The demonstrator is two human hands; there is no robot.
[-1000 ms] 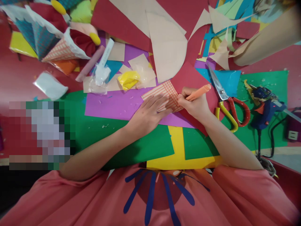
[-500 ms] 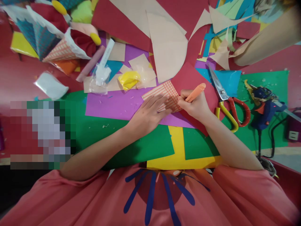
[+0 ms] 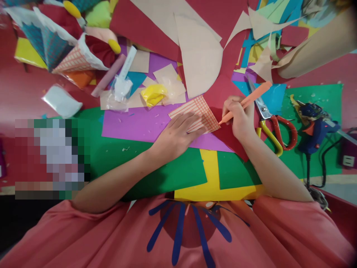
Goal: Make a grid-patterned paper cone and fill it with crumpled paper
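My left hand [image 3: 178, 136] lies flat, fingers stretched out, across a cream piece of paper [image 3: 201, 108] with orange lines. Lines cross into a grid over its right part, while stripes show toward its left end. My right hand [image 3: 238, 115] is closed round an orange marker [image 3: 255, 95], whose tip is at the paper's lower right corner. Beneath the paper lie a purple sheet [image 3: 128, 124] and a dark red sheet [image 3: 234, 139]. Part of the lined paper is hidden under my left fingers.
Scissors [image 3: 275, 130] with red and yellow handles lie right of my right hand, beside a blue glue gun [image 3: 315, 134] with a cord. Paper cones [image 3: 74, 57] and a yellow clay packet [image 3: 153, 95] are left. A cream cut piece [image 3: 199, 56] lies beyond.
My right hand has moved slightly right, and the marker now leans further right, with its tip showing at the paper's corner. My left hand stays in place on the paper.
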